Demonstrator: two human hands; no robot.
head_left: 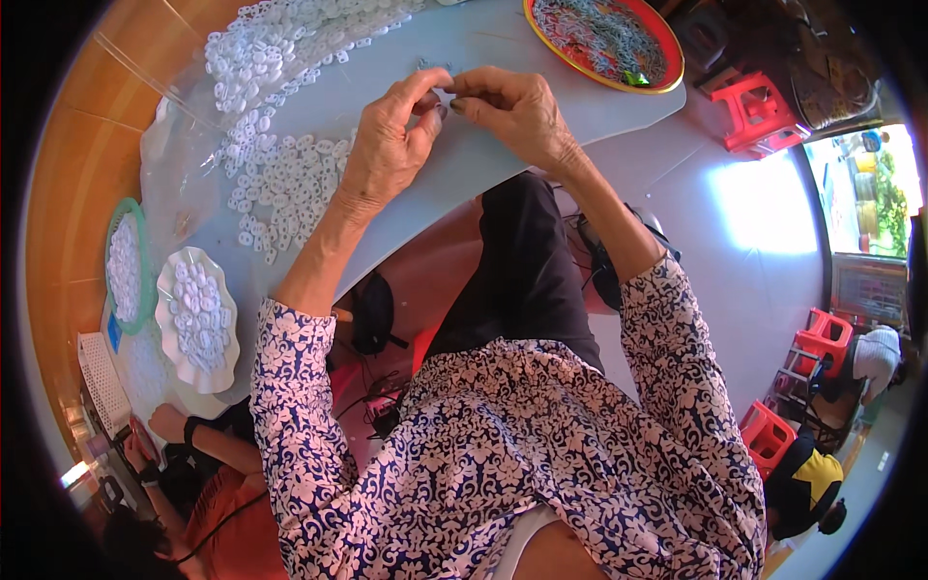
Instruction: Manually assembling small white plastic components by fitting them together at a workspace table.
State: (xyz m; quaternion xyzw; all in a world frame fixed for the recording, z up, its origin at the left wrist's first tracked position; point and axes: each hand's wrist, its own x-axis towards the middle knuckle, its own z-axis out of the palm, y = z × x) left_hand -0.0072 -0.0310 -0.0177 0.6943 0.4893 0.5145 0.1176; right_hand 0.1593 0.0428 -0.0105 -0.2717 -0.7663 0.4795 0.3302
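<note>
Fingertips of our left hand (391, 140) and right hand (519, 111) come together above the table (411, 203), index fingers and thumbs bent into a pinch. Whatever sits between them is hidden or too small; we cannot tell what, if anything, we grasp. Nearest the fingers, just beyond them on the tabletop, lies a little cluster of metal bits (430, 64); loose white pieces (290, 184) spread beside our left wrist.

With so fine a pinch, a slight slip could drop something small. The table's near edge runs beneath our forearms, so anything bouncing towards us could end up on our trousers (522, 261) or the floor (667, 184). A sideways sweep of our left forearm might scatter the nearest white pieces. The red tray (667, 34) sits close to the table's corner, and a careless right elbow or a tug could knock it; its grey metal bits (599, 39) look tangled, so lifting one may drag others along.

We judge the white pieces to be hard plastic: smooth, rounded ovals with holes or slots. The tray is round, glossy and yellow-rimmed, its contents thin and wiry. Crinkled clear plastic (179, 159) lies at the far left, near a scallop-edged white dish (166, 314) and a green basket (142, 232), both heaped with more white pieces. Our patterned sleeves (302, 362) look like soft, loose cloth.
</note>
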